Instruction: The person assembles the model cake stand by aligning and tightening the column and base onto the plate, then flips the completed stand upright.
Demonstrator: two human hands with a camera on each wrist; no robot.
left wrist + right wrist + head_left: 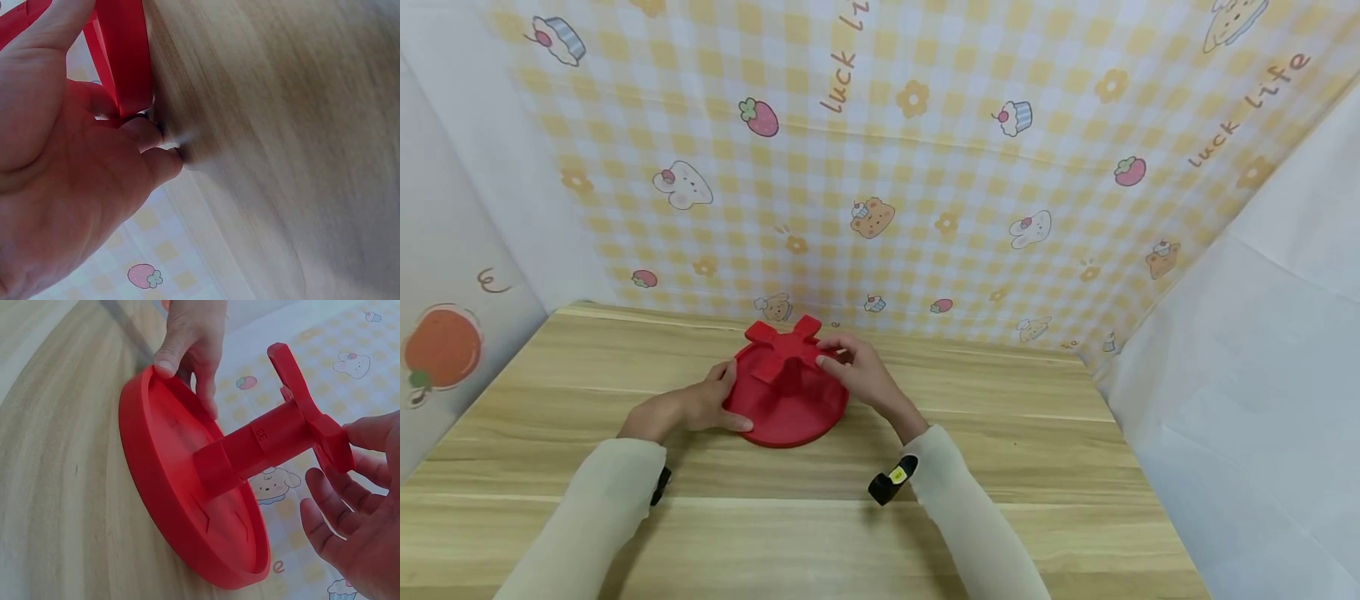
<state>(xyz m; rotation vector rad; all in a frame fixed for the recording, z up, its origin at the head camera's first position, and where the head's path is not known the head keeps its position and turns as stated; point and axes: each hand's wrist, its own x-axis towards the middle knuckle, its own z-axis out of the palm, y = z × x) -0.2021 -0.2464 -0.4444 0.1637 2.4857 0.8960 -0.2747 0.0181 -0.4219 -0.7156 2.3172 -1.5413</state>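
A red plastic stand [787,421] with a round, rimmed base sits on the wooden table. A stepped post rises from the base to a cross-shaped top [788,344] with several flat arms; the number 33 shows on the post [269,440] in the right wrist view. At the base's left side, my left hand [698,403] grips the rim, thumb over the upper edge and fingers around the outside. My right hand [867,377] pinches one arm of the top between thumb and index finger on the right, its other fingers spread loosely below.
The wooden table [1000,433] stretches out on both sides and toward me. Behind it hangs a yellow checked cloth [955,167] with cartoon prints, and white cloth [1262,333] closes off the right side.
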